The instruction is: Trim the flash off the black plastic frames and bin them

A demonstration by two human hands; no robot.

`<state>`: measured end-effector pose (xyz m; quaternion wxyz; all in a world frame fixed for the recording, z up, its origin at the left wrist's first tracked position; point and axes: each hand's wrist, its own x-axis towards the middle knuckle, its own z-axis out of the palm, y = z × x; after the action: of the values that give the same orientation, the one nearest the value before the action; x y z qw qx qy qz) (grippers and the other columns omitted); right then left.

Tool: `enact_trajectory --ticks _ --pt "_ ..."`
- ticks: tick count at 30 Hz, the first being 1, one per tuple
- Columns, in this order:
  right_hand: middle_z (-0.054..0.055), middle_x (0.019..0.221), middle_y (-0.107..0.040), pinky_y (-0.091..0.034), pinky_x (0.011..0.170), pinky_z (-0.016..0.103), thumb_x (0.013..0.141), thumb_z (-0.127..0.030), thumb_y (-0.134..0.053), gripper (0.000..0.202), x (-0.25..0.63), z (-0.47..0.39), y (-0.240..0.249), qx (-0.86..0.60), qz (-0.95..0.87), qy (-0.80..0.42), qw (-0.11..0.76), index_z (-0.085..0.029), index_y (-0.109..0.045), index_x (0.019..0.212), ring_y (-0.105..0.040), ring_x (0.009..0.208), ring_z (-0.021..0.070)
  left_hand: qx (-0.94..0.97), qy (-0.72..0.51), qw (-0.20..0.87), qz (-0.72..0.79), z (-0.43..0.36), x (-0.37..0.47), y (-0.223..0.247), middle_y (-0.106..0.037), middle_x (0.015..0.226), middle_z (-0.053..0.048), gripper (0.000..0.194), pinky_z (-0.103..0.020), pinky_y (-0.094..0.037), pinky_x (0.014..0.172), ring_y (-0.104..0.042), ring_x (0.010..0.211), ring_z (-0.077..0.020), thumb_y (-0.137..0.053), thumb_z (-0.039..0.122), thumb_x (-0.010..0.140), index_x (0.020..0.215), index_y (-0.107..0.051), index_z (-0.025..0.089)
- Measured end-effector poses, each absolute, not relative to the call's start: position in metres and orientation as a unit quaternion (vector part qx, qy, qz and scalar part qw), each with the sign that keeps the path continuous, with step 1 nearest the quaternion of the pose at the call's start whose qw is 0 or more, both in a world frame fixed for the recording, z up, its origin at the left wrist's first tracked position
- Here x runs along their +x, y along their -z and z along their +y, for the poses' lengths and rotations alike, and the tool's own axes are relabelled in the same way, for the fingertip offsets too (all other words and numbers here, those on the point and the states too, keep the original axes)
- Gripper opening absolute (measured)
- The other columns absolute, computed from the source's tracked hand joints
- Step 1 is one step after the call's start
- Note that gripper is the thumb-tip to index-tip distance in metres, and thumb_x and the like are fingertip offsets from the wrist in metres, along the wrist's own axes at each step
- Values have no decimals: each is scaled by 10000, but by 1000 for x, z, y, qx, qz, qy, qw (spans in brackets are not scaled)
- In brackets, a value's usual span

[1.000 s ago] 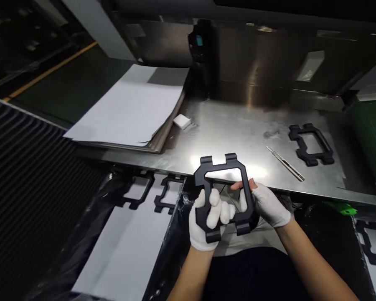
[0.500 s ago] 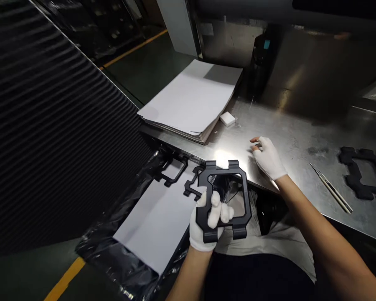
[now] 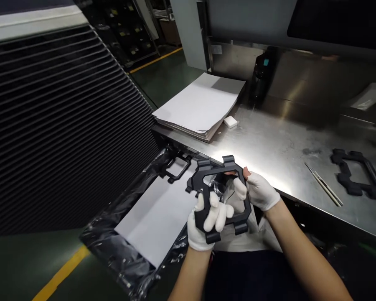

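Observation:
Both hands wear white gloves and hold one black frame-shaped part (image 3: 246, 205) above the table's front edge. My left hand (image 3: 200, 228) grips its left side, with the fingers curled through the opening. On the right side, my right hand (image 3: 263, 191) pinches the rim, thumb and a fingertip bare. Below and left, more black frames, one of them (image 3: 173, 179), rest by a white sheet (image 3: 158, 217) in a bin lined with black plastic (image 3: 113, 251). Another black frame (image 3: 343, 167) lies at the right on the metal table (image 3: 278, 154).
A stack of white sheets (image 3: 200, 102) sits at the table's back left, with a small white block (image 3: 230, 122) beside it. Two thin tools (image 3: 324, 184) lie toward the right. A ribbed black panel (image 3: 65, 125) rises at the left.
My right hand has moved left from above the table and taken hold of the frame's right side. The held frame has tilted. The view has shifted slightly.

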<state>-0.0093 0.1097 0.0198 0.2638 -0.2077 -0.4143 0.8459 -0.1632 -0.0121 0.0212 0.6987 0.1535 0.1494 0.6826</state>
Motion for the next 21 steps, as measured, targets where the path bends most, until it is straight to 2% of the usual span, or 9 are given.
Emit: enact_trajectory --ticks 2,4,6,8,10,13,16,19,21 --pt "-96 483 -404 -437 480 260 1011 -885 -489 801 3 96 -17 -234 -372 -854 277 -169 -769 1238 -396 420 136 154 -663 718 146 -12 -151 -16 -207 338 137 374 -320 -464 701 -279 342 -98 -662 481 1088 857 -726 193" --pt "-95 448 -357 -456 491 262 1015 -933 -351 927 18 89 -16 -274 -358 -852 264 -145 -767 1272 -453 427 161 145 -643 738 147 -10 -139 -14 -227 353 132 388 -331 -478 733 -299 357 -99 -657 485 1089 839 -710 193" --pt "-46 496 -478 -547 602 296 993 -968 -313 983 35 85 -16 -306 -360 -834 283 -140 -771 1259 -624 571 205 136 -626 754 149 -6 -128 -13 -213 361 137 385 -332 -483 750 -285 361 -96 -666 472 1086 819 -693 196" --pt "27 659 -650 -599 735 341 975 -978 -354 958 50 83 -16 -321 -368 -807 333 -160 -766 1253 -720 754 240 136 -612 764 149 1 -119 -15 -184 359 148 373 -325 -477 735 -243 351 -91 -674 449 1084 806 -671 202" --pt "83 845 -739 -608 799 369 972 -972 -393 915 62 84 -13 -331 -367 -781 381 -182 -747 1270 -737 846 252 144 -599 774 146 8 -113 -16 -162 350 157 375 -320 -469 712 -207 338 -87 -673 436 1084 790 -634 206" --pt "112 975 -755 -592 772 358 973 -968 -385 900 77 87 -7 -354 -350 -761 415 -193 -701 1304 -733 888 251 140 -586 786 135 19 -105 -17 -144 336 164 406 -309 -467 692 -172 329 -79 -671 423 1082 755 -560 210" --pt "101 1028 -748 -569 748 327 986 -912 -488 805 89 90 -2 -375 -338 -744 437 -195 -680 1298 -712 860 217 117 -589 790 128 26 -102 -14 -131 339 172 417 -294 -483 697 -136 335 -72 -659 407 1091 745 -530 212" --pt "72 1019 -745 -555 753 303 1015 -746 -641 591 91 104 -3 -413 -367 -697 458 -198 -701 1230 -686 807 176 114 -601 780 133 27 -111 -8 -122 342 171 411 -283 -479 677 -119 323 -69 -608 410 1120 765 -581 205" --pt "68 1018 -751 -547 737 295 1076 -629 -587 455 80 129 -9 -457 -422 -642 448 -199 -707 1170 -688 806 175 133 -605 769 161 21 -122 -6 -135 346 156 441 -281 -454 635 -137 311 -74 -561 446 1140 786 -647 198"
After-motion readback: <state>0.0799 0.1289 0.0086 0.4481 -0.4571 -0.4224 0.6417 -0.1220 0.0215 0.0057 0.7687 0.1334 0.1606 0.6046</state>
